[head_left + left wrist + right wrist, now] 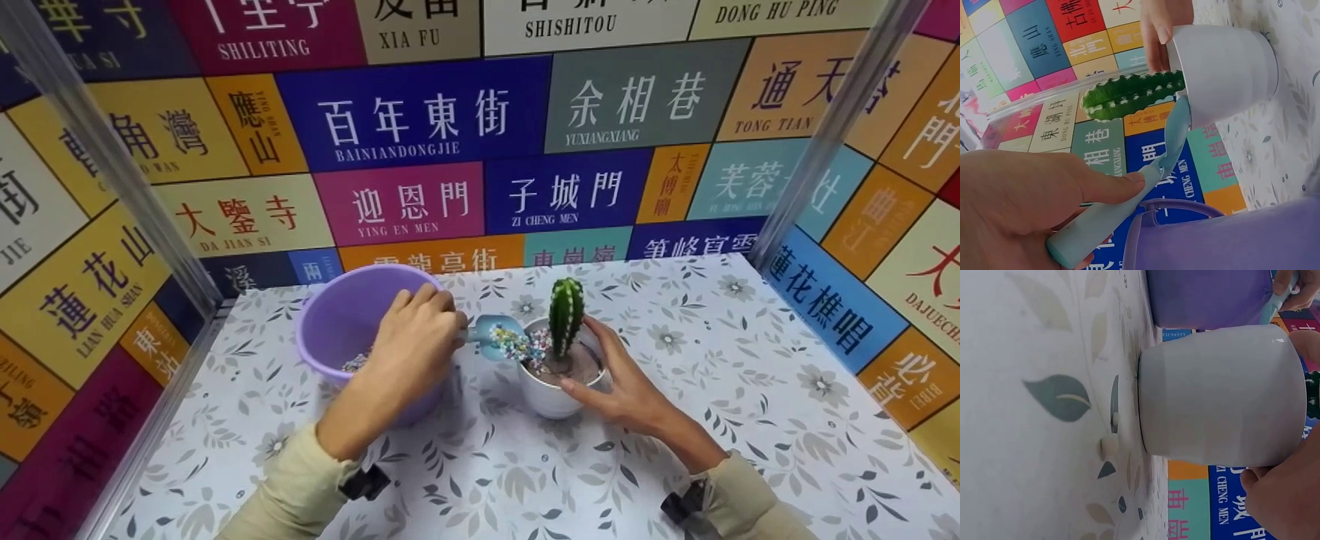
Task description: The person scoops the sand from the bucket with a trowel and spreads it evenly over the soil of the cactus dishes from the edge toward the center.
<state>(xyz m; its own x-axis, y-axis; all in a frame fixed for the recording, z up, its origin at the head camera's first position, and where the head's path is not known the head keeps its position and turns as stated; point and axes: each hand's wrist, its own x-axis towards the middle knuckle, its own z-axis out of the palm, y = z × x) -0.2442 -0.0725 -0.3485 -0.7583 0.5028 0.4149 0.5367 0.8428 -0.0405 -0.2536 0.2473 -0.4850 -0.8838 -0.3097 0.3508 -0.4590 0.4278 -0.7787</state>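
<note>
My left hand (415, 341) grips the light blue handle of a small shovel (1176, 135). Its scoop, holding multicoloured pebbles (508, 341), tips over the left rim of a white pot (553, 397). A green ribbed cactus (566, 319) stands upright in that pot. Pebbles lie on the left part of the soil, while brown soil (581, 364) shows on the right. Around the pot's right rim, my right hand (630, 382) holds it with thumb in front and fingers behind. In the right wrist view the pot (1221, 396) stands on the table, and its contents are hidden.
A purple bucket (319, 352) stands left of the pot, under my left hand, with pebbles (355, 363) at its bottom. The table (495, 480) has a leaf-patterned white cover. Panels with printed place names (420, 112) enclose the back and sides.
</note>
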